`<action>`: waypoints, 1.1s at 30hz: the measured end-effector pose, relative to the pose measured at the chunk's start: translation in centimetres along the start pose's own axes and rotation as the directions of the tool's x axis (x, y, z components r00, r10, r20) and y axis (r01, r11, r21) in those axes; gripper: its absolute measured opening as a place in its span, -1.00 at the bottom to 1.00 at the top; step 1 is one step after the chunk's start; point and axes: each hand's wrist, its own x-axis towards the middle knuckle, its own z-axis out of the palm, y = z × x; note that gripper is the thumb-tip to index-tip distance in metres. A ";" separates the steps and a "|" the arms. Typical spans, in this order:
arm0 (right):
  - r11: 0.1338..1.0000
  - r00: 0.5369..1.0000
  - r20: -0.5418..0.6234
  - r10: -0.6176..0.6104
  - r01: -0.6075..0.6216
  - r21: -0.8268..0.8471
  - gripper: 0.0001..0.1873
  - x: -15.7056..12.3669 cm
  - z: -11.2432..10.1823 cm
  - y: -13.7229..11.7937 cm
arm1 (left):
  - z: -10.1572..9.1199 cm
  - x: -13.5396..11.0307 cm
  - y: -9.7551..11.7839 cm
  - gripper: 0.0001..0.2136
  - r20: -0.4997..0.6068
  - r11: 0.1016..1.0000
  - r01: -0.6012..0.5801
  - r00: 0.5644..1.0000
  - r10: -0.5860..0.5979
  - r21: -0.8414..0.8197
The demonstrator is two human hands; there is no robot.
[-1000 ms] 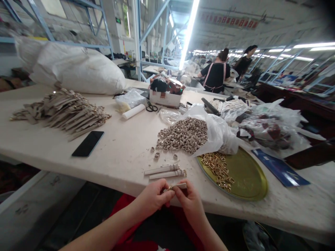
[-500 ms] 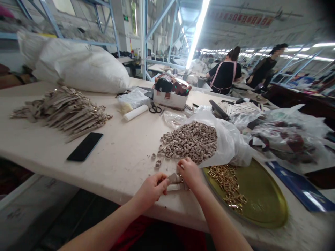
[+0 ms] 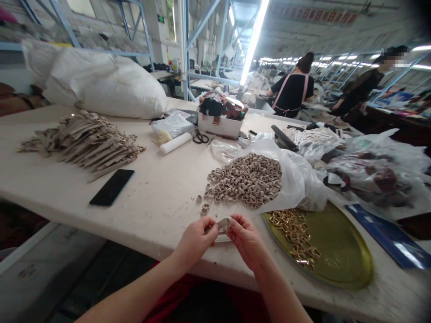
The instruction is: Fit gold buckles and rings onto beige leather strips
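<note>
A short beige strap [image 3: 222, 221] is stretched between my hands just above the front edge of the table. Its left end is pinched between the thumb and fingers of my left hand [image 3: 197, 238]. The fingertips of my right hand [image 3: 248, 240] close on its other end; any small part there is too hidden to make out. Under the strap, a pale flat piece [image 3: 222, 238] lies on the table. Beyond my hands, a heap of small beige loops [image 3: 245, 179] spills from a clear plastic bag [image 3: 298, 184]. Gold metal buckles [image 3: 292, 231] lie on a round olive tray [image 3: 346, 255] to the right.
Beige straps [image 3: 97, 143] are piled at left, near a black phone [image 3: 112, 187] and a big white sack [image 3: 107, 85]. Scissors [image 3: 200, 137], a white roll [image 3: 175, 142] and a filled box [image 3: 219, 126] stand farther back. Two people [image 3: 292, 89] are beyond the table.
My right hand has come back from the edge of the loop heap to the strap's end. The strap is now held between both hands. A person in the background has moved right.
</note>
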 end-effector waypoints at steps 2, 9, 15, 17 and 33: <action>0.996 0.999 0.006 -0.053 0.053 -0.078 -0.74 -0.5 0.0 0.3 | -0.1 -0.6 0.1 -0.76 0.051 0.999 -0.003 0.999 0.001 0.033; 0.985 0.992 0.088 -0.089 0.101 -0.143 -0.71 -2.4 -0.3 0.9 | 0.6 -2.3 1.3 -0.80 0.108 0.999 -0.050 0.993 0.048 0.013; 0.997 0.987 0.137 -0.080 0.081 -0.007 -0.72 -3.9 0.3 1.6 | 1.7 -3.1 1.0 -0.88 0.111 0.991 -0.106 0.987 0.114 -0.083; 0.991 0.979 0.151 -0.135 0.137 -0.007 -0.68 -4.2 0.6 1.9 | 1.7 -3.0 0.8 -0.86 0.101 0.987 -0.114 0.987 0.125 -0.111; 0.993 0.972 0.214 0.095 -0.108 0.049 -0.63 -6.6 -0.1 2.9 | 1.3 -3.7 -0.4 -0.78 0.108 0.988 -0.038 0.994 0.022 0.150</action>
